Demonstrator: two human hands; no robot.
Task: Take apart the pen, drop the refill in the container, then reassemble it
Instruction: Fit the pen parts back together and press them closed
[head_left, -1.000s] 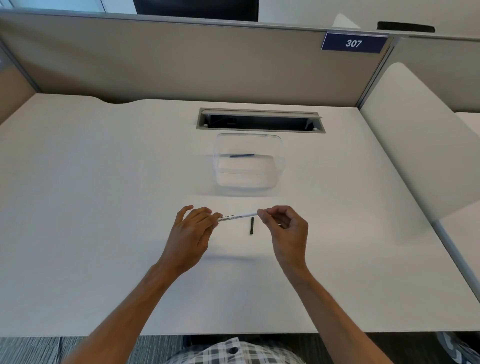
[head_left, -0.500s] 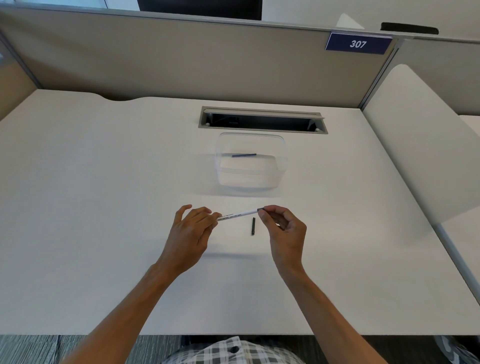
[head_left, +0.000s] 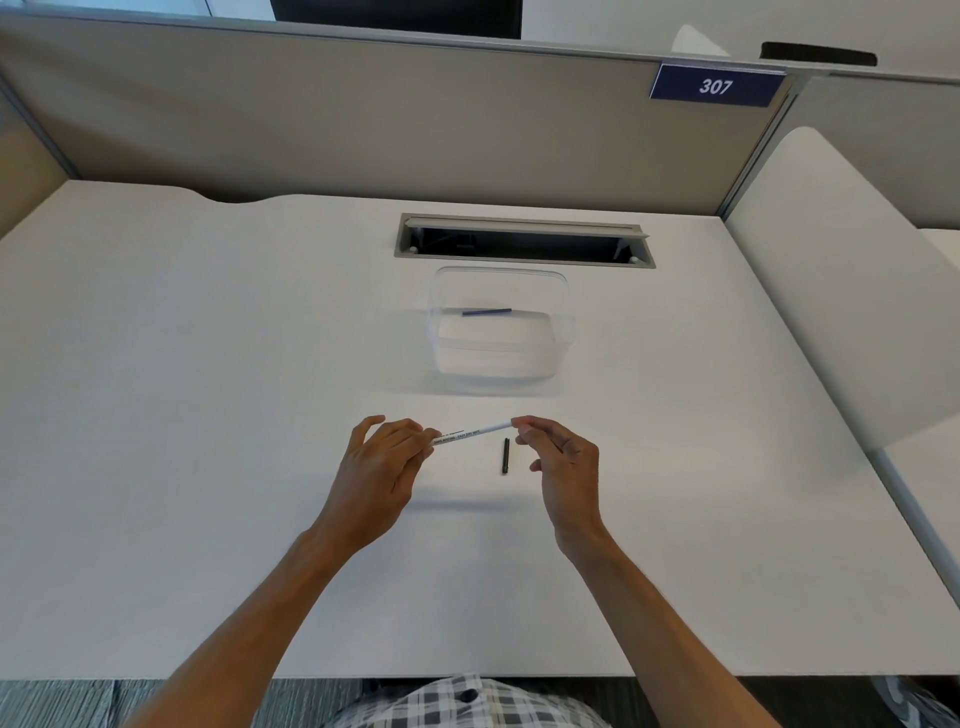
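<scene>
While the two forearms reach forward over the near edge of the white rectangular worktop (head_left: 182, 415), a checked black-and-white shirt (head_left: 457, 701) shows at the bottom of the view. Both hands are raised a little above the surface and hold one thing between them, a slim white plastic pen barrel with small black print (head_left: 467, 434), which lies almost level, its right end slightly higher. The left hand (head_left: 379, 478) has its grip clamped on the left end of the barrel, thumb and fingertips pinching it while the other fingers spread loosely. The right hand (head_left: 563, 467) has its grip closed on the right end, finger and thumb curled round the tip. Just below the barrel, between the two hands, a short black pen piece (head_left: 505, 455) lies on the worktop, pointing away from the person, and neither hand touches it. Further away stands a clear plastic rectangular container (head_left: 452, 358), and a thin dark blue refill (head_left: 487, 312) lies inside it near the far wall. Behind it are a grey cable slot (head_left: 524, 241), then a beige partition wall (head_left: 363, 124) with a blue plate marked 307 (head_left: 716, 86).
</scene>
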